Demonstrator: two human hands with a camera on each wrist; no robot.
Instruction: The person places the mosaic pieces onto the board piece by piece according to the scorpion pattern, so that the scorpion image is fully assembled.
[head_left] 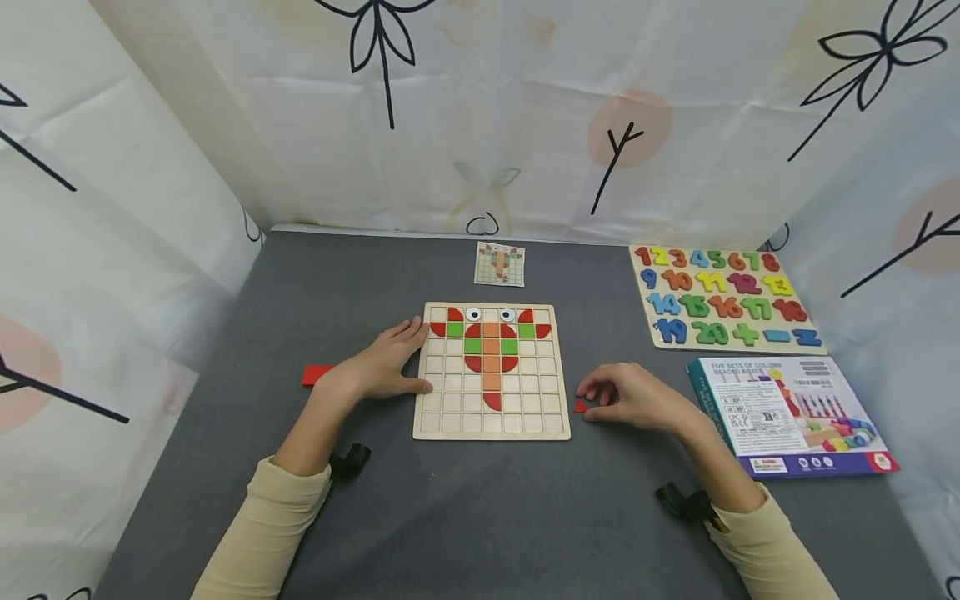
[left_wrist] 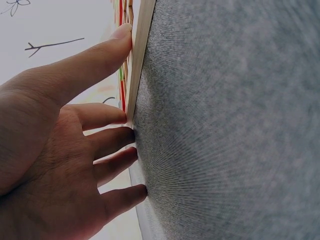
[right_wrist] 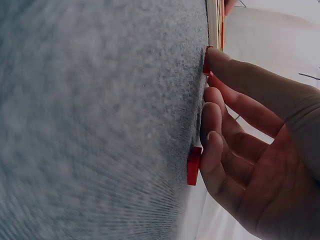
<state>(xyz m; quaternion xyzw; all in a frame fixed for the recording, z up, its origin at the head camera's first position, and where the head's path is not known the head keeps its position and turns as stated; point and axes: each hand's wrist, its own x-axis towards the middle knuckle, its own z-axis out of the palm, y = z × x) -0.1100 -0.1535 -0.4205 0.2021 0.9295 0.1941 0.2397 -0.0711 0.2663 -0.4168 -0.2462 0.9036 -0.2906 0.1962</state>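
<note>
A wooden grid board point(head_left: 442, 417) lies on the table, its upper middle filled with red, green and orange pieces and two eye pieces. My left hand point(head_left: 386, 362) rests at the board's left edge, thumb and fingers spread along it; in the left wrist view the thumb point(left_wrist: 95, 65) touches the rim. Just right of the board, my right hand point(head_left: 637, 398) pinches a small red piece point(head_left: 581, 407) between thumb and index finger, low at the table. Another red piece point(right_wrist: 194, 166) stands by the curled outer fingers in the right wrist view.
A small pattern card point(head_left: 499, 264) lies behind the board. A red block point(head_left: 317, 375) is partly hidden by the left wrist. On the right are a number puzzle board point(head_left: 720, 296) and a printed box point(head_left: 795, 417). Printed cloth walls point(head_left: 487, 108) surround the table.
</note>
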